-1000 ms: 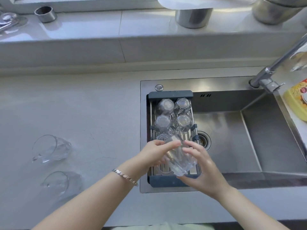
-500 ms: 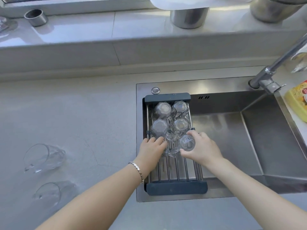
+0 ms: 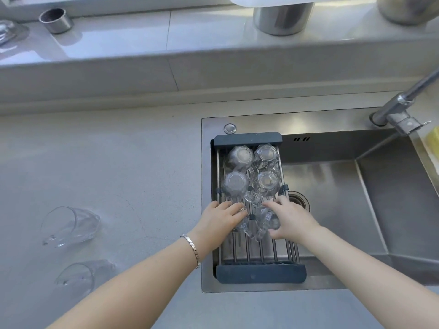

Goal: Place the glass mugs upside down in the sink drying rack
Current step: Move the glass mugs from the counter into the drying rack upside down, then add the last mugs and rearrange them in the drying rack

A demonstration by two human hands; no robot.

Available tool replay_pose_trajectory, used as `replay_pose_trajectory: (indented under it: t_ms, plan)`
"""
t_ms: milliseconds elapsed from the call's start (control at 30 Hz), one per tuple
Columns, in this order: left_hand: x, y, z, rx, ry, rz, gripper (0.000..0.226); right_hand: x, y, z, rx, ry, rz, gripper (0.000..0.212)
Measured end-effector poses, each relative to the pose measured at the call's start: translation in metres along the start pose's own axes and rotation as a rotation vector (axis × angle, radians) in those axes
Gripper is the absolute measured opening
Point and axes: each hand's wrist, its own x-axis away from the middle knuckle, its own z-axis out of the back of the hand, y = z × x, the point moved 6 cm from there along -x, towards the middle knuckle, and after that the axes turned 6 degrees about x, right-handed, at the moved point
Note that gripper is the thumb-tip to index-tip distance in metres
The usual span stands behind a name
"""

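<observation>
A metal drying rack (image 3: 260, 274) with dark end bars spans the left part of the sink (image 3: 380, 210). Several glass mugs (image 3: 238, 156) stand upside down in two rows at its far end. Just in front of them, my right hand (image 3: 293, 220) grips an upside-down glass mug (image 3: 262, 222) on the rack bars. My left hand (image 3: 217, 222) lies with its fingers over another mug (image 3: 240, 225) beside it, mostly hidden. Two more mugs, one (image 3: 71, 225) and another (image 3: 79, 277), lie on their sides on the counter at the left.
The faucet (image 3: 401, 108) juts over the sink's far right corner, and the drain (image 3: 298, 200) shows right of the rack. A small steel cup (image 3: 55, 20) and a steel container (image 3: 282, 17) stand on the back ledge. A yellow item (image 3: 432, 143) sits at the right edge.
My right hand carried the mug from the rack's near end to its middle and set it down behind the second row. My left hand moved with it onto the neighbouring mug.
</observation>
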Motion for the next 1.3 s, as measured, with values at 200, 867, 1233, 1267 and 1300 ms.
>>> replay_pose_trajectory:
  t_ms: [200,867,1233,1267,1300]
  plan:
    - [-0.004,-0.001,-0.002,-0.003,0.025,0.142,0.086,0.012,0.007,-0.009,-0.112,0.225,-0.149,0.065]
    - [0.278,-0.147,0.020,0.355,-0.069,1.017,0.074,-0.004,-0.276,-0.015,-0.223,-0.017,0.385,0.055]
    - [0.307,-0.173,0.009,0.640,0.100,0.952,0.066,-0.074,-0.412,-0.020,-0.666,0.067,0.337,0.092]
    - [0.311,-0.175,0.009,0.646,0.118,0.961,0.064,-0.073,-0.410,-0.020,-0.682,0.102,0.316,0.086]
    - [0.313,-0.177,0.009,0.640,0.137,0.964,0.063,-0.071,-0.407,-0.018,-0.705,0.133,0.291,0.081]
